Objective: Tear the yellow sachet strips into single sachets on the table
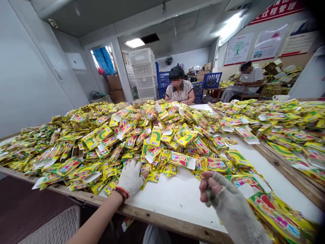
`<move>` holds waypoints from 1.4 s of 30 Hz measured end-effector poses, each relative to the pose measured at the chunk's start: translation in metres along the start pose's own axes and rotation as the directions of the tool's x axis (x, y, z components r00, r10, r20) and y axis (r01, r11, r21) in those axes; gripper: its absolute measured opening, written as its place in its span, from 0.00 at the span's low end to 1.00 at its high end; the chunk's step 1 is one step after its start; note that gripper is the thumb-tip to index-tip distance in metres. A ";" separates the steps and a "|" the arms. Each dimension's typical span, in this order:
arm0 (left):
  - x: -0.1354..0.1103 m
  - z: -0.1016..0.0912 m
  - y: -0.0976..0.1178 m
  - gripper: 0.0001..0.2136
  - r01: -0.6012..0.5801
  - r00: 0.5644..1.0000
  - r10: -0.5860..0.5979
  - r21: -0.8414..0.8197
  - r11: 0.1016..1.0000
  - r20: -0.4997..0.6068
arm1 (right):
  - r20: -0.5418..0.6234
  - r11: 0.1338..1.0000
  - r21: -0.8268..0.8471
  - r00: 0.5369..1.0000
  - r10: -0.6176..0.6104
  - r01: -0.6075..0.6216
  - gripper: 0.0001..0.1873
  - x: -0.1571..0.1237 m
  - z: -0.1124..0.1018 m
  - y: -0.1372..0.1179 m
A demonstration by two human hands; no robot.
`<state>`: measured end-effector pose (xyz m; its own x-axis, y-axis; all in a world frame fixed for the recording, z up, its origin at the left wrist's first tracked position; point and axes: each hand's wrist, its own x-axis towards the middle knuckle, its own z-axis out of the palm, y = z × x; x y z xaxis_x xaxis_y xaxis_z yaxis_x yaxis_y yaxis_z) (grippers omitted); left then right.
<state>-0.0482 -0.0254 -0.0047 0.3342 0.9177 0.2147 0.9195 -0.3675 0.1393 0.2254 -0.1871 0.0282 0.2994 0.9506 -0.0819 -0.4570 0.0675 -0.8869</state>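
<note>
A big heap of yellow and green flat cartons and packets (132,135) covers the white table (177,196). My left hand (130,178), in a white glove, reaches into the near edge of the heap with its fingers on a packet. My right hand (215,189), in a worn fingerless glove, hovers over the bare table with its fingers curled into a fist; nothing shows in it. A stack of the same cartons (276,213) lies just right of that hand.
A person in a striped shirt (179,89) sits at the table's far end; another person (247,81) sits at the back right. A second table (291,132) with more cartons stands to the right. White and blue crates (144,73) are stacked behind. A mesh basket (56,227) sits low left.
</note>
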 end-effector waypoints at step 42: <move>-0.042 -0.007 0.100 0.19 0.324 0.943 0.043 -0.938 0.127 0.331 | 0.053 0.797 -0.603 0.995 0.086 -0.037 0.11 -0.004 0.005 0.030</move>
<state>0.0287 -0.1015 0.0071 0.4229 0.8992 -0.1119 0.0309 0.1091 0.9936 0.2059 -0.1876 0.0043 0.2138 0.9677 -0.1335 0.1300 -0.1636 -0.9779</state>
